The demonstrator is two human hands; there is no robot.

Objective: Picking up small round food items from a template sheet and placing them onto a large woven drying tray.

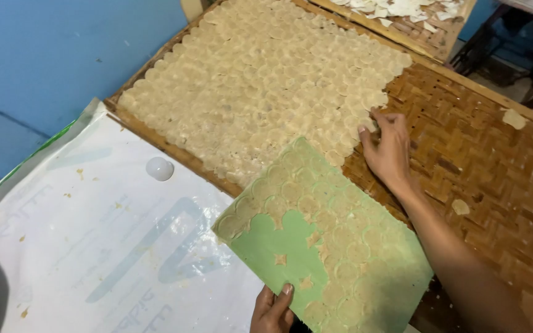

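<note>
A blue painted wall [50, 55] backs a tabletop covered by a white plastic sheet [94, 246] with faint blue markings and a few crumbs, on which a small white dome-shaped lump [160, 168] sits. Against the sheet's far edge lies a large woven bamboo tray with a wooden frame [495, 179], its left part packed edge to edge with pale, thin round dough discs [266, 80] and its right part bare weave, where 2 stray discs lie apart. A second tray [402, 18] with white flakes shows at the top of the view. The left hand [272, 311] grips the near edge of a green rectangular board [266, 246], thumb on top and the fingers curled beneath it, holding it tilted over the tabletop and the tray's edge; more pale discs [353, 246] cover the board's right and upper parts, while its lower left is bare green with a few scraps. The right hand [388, 151] rests palm-down on the bamboo weave just past the board's upper corner, its fingers [377, 120] loosely spread and lying at the ragged edge of the discs on the tray, touching the outermost ones; whether a disc is pinched beneath them cannot be told.
</note>
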